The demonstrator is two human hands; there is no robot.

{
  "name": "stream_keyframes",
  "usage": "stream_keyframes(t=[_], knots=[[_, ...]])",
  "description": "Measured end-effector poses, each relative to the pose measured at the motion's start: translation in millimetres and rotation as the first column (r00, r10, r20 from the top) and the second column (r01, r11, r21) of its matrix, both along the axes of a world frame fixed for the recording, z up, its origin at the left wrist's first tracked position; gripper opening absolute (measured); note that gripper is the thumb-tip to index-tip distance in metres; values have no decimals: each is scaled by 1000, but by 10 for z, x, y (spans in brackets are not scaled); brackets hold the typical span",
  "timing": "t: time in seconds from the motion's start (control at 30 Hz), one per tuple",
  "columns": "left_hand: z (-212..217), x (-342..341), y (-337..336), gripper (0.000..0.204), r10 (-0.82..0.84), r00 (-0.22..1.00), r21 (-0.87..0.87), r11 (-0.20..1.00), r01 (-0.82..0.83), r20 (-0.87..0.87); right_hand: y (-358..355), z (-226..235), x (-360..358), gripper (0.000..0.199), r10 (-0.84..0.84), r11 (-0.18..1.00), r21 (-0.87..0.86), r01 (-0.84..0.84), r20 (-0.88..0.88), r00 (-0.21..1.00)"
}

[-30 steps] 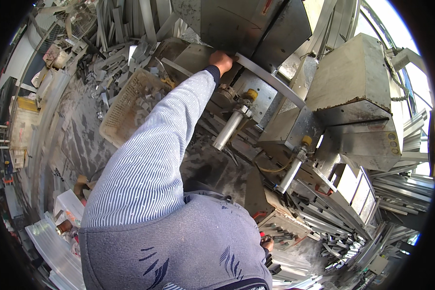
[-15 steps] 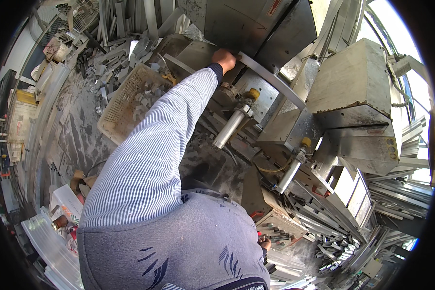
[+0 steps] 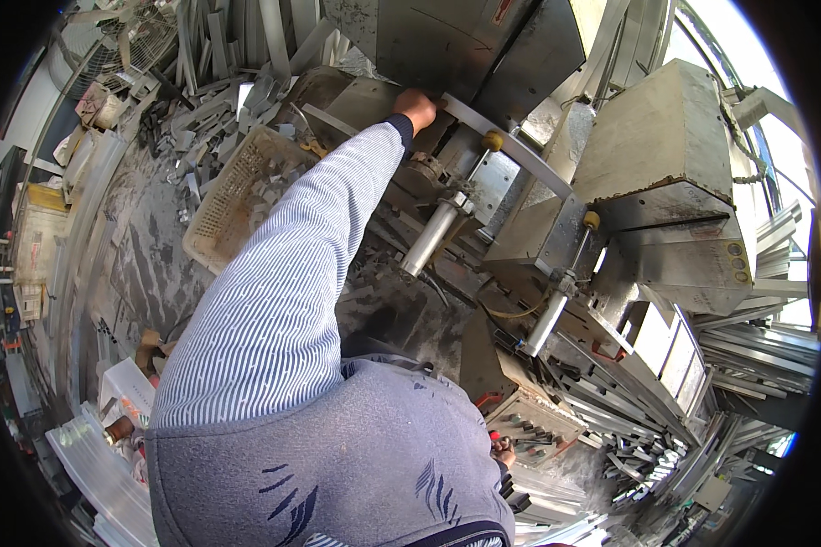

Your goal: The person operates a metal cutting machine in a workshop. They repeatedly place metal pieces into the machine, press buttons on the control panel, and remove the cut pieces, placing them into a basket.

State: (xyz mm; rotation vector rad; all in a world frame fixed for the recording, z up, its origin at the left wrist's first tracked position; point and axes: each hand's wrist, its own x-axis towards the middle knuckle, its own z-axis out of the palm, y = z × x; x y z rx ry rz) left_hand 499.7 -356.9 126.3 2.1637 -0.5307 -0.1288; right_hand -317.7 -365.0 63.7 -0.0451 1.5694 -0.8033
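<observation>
My left hand [image 3: 415, 110] is closed at the near-left end of a long, flat silvery aluminium profile [image 3: 511, 148]. The profile slants across the saw machine to the right, below a big metal housing [image 3: 470, 46]. Two air-cylinder clamps, one nearer the hand [image 3: 431, 239] and one farther right [image 3: 547, 324], have their rods out, with yellow tips at or close to the profile. Low on the right, my right hand [image 3: 505, 452] is at a control box [image 3: 538, 428] with several knobs, next to a red button. My vest hides much of that hand, so its fingers are unclear.
A beige plastic basket [image 3: 219, 196] with metal offcuts stands left of my arm, beside a heap of scrap pieces [image 3: 214, 137]. On the right is a second saw housing [image 3: 661, 155]. Stacks of profiles [image 3: 757, 356] lie beyond it. A fan [image 3: 137, 36] stands far left.
Both clamp rods have extended, carrying their yellow tips up toward the profile. My left hand stays at the profile's end, and my right hand stays by the control box. The view has shifted slightly.
</observation>
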Motion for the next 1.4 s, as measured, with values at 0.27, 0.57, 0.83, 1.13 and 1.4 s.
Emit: stream_keyframes(t=[0.27,0.57,0.83,1.13,1.4], knots=[[135,-51,123,36,9,998,-144,989,-17,-56,82,127,163,35,0,1000,-21,-2,-70,998],[826,-1141,1027,20,119,992,-423,902,-91,39,125,76,-263,28,-73,995,58,79,-101,992],[391,-3167,2313,11,104,990,-187,979,-84,97,-143,-127,-744,29,-92,994,-70,89,-45,995],[-1187,-4630,3739,20,117,858,390,915,103,-500,-310,-288,-877,37,120,850,-341,-401,-616,779],[-2068,-4624,4889,29,-94,814,223,938,265,-573,-221,-284,-941,36,24,669,-322,-671,-892,452]])
